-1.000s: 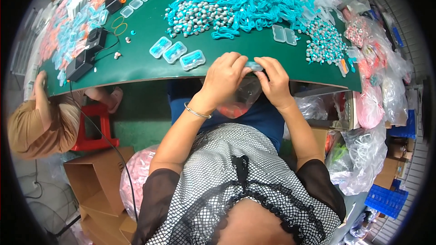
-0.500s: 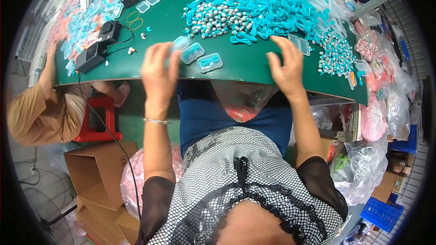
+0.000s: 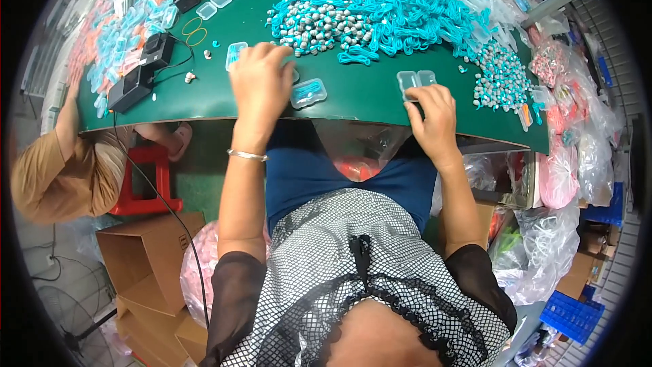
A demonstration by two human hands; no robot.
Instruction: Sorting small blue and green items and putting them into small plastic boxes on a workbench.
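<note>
My left hand [image 3: 260,80] lies palm down on the green table [image 3: 353,98], fingers spread over small clear plastic cases; one case with a teal cord inside [image 3: 308,92] sits just to its right. Over at the right, my right hand [image 3: 432,117] rests near the table's front edge, its fingertips touching an empty clear case [image 3: 415,80]. Beyond both hands lies a heap of teal cords with grey earpieces [image 3: 353,17]. Neither hand is seen to lift anything.
Black boxes with a cable [image 3: 139,75] sit at the table's left end. Another person in a tan top [image 3: 58,177] sits at the left by a red stool [image 3: 146,187]. Cardboard boxes [image 3: 146,255] stand on the floor. Plastic bags [image 3: 557,177] crowd the right side.
My hands were together at the table's front edge a second ago. They have moved apart: the left went forward and left onto the clear cases, the right out to the empty case.
</note>
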